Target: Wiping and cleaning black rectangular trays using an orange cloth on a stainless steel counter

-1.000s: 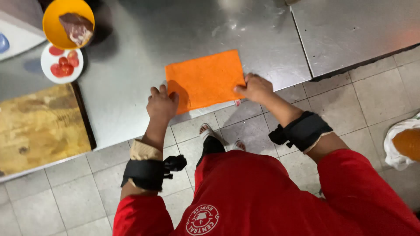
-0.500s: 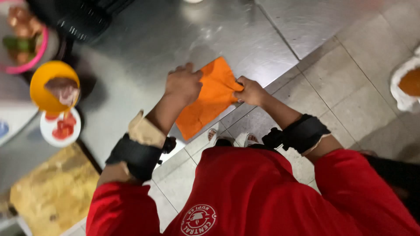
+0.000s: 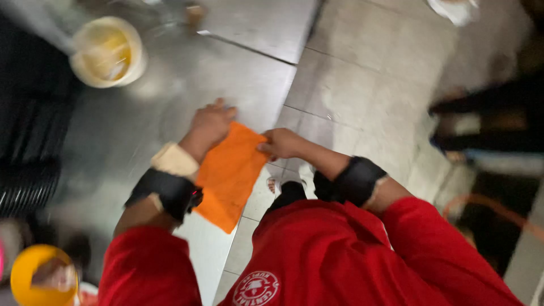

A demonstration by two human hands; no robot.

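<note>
under both hands' fingers (image 3: 224, 113), orange cloth (image 3: 229, 175)

1. The person wears a bright red top with long sleeves.
2. A round white badge sits on the chest of the red top.
3. A wide black band wraps each forearm.
4. A pale tan cuff sits by the left hand (image 3: 211, 126).
5. The right hand (image 3: 281, 143) is bare.
</note>
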